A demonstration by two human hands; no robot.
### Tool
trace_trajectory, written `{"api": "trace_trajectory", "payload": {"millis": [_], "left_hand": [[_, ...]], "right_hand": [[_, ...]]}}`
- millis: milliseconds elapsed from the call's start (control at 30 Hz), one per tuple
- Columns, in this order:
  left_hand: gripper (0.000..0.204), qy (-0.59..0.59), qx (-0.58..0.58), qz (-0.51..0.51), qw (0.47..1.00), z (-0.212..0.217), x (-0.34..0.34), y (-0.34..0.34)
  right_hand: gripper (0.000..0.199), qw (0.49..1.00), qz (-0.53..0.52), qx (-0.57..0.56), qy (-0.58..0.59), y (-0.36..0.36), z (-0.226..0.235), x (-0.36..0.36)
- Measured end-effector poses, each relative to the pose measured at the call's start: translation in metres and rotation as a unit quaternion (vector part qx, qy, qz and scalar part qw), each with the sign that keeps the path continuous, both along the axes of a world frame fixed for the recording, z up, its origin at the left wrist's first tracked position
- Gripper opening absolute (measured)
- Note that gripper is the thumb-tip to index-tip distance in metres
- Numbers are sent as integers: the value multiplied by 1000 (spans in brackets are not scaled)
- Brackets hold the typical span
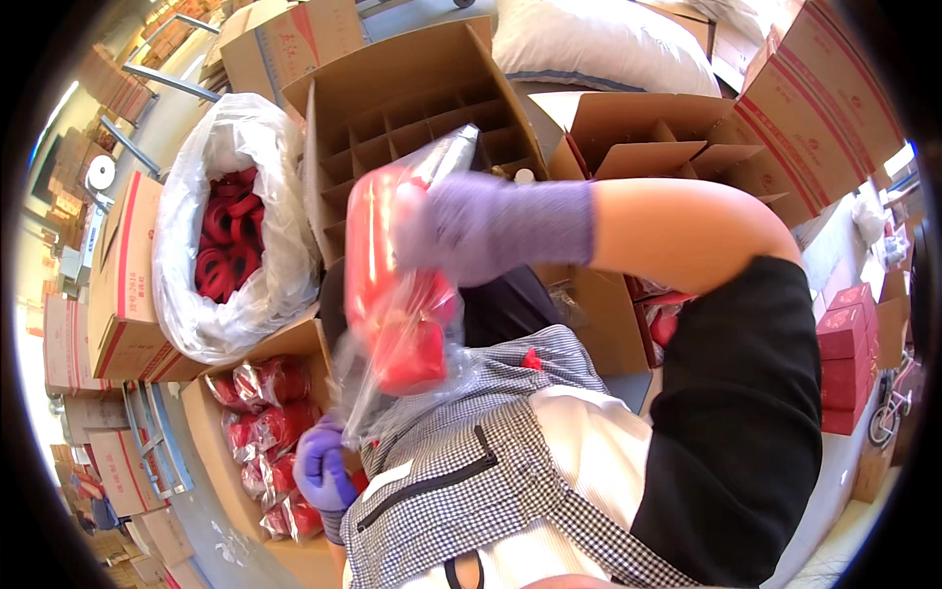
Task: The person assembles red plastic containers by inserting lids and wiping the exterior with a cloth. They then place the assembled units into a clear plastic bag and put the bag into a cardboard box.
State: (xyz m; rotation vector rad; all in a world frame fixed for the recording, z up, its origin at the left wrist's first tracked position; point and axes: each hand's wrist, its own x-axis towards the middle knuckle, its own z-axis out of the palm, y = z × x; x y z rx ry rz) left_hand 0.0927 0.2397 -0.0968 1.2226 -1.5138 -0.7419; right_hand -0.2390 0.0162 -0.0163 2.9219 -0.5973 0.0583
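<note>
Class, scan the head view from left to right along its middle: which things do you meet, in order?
Clear bag of red rings → red item in clear wrap → right hand → stacked red boxes.

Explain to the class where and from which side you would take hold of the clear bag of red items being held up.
Probably grip the clear bag at its upper part, coming in from the right, as the right hand does: the bag hangs upright with its red contents sunk low. The left hand, lower down, is free to steady the loose bottom.

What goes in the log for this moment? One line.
right hand: holds red bag | left hand: at bag's bottom | divider box: open
</note>
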Motion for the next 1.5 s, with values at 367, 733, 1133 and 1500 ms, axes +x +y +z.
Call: {"api": "trace_trajectory", "payload": {"millis": [367,733,1133,1500], "left_hand": [[18,-3,195,51,980,-31,-26,-111],[11,-200,137,-15,970,-36,-63,-170],[15,-254,86,39,963,-40,-71,-161],[19,-340,63,59,936,-49,-75,-170]], "right_hand": [[11,579,-500,183,-617,73,128,-353],[23,585,-528,256,-559,-14,36,-435],[35,591,-535,467,-383,-119,-41,-425],[42,631,-628,455,-4,-196,-168,-459]]}}
